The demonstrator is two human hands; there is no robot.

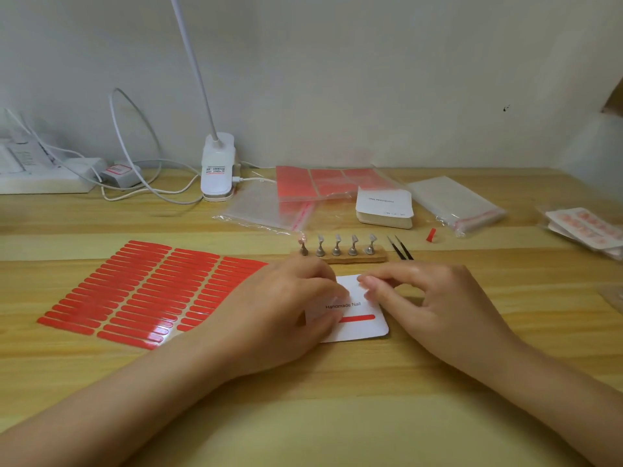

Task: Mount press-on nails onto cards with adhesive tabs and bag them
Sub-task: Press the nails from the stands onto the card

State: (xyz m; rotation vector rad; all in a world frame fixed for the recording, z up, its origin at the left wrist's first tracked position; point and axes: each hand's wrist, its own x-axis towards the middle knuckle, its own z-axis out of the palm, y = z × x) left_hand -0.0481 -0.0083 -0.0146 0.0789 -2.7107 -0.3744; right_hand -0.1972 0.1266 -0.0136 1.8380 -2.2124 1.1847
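Card: white "Handmade Nail" card lies flat on wooden surface, mid-front, w/ one red adhesive tab stuck across it under the lettering.
Left hand: left hand rests on card's left edge, fingers curled down onto it; can't tell whether they pinch anything small.
Right hand: right hand at card's top-right corner, fingers bent, thumb and forefinger tips close together over the card; what they hold, if anything, too small to tell.
Tab sheet: big sheet of red adhesive tabs flat at left, three columns, its right part hidden under left hand.
Nail stand: wooden strip w/ five metal holders just behind the card, each w/ a pale press-on nail on top.
Tweezers: black tweezers just right of the stand.
Back row: clear zip bags, pack of red sheets, stack of blank cards, pack of bags.
Right edge: bagged finished nail cards.
Back-left corner: clip lamp, power strip and cables.
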